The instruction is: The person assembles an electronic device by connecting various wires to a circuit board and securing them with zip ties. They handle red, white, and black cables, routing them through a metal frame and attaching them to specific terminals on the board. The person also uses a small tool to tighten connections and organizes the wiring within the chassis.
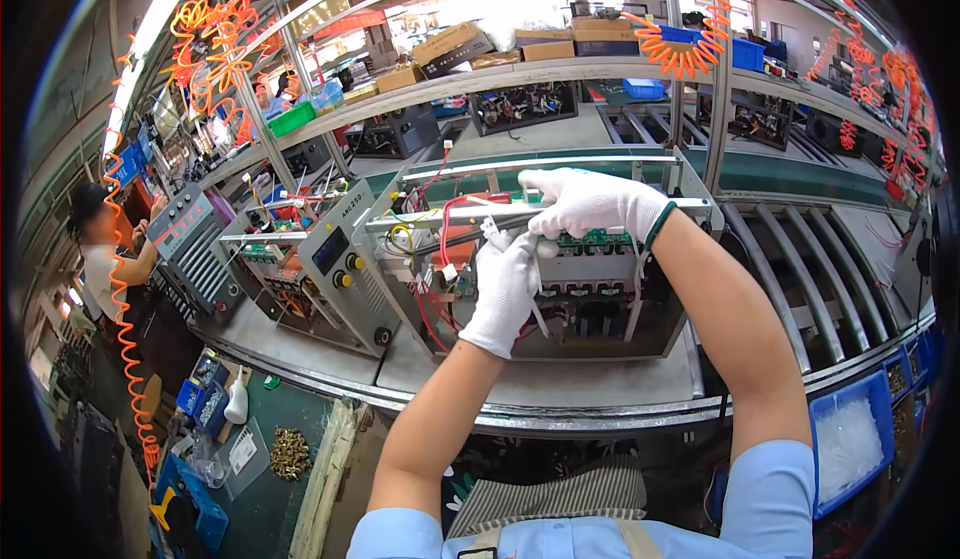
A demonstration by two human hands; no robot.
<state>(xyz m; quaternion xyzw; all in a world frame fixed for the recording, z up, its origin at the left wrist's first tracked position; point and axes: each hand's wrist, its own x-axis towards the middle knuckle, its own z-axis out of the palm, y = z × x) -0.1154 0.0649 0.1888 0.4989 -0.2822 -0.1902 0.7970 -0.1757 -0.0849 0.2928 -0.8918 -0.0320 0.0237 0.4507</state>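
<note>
In front of me an open metal machine chassis stands on the line, with green circuit boards, coloured wires and a white-topped rail across it. Both my hands wear white gloves and meet over its near rail. My left hand, fingers closed, grips a thin white cable tie, whose strip hangs below the fingertips. Black cables run just above that hand. My right hand reaches over from the right, thumb bent against the cables and index finger pointing left; what it pinches is hidden. A red wire loops beside the left fingers.
A second open machine with a front panel stands to the left. Beyond it a person handles another machine. Metal rollers lie to the right. A blue bin of white pieces sits lower right; brass fittings lie lower left.
</note>
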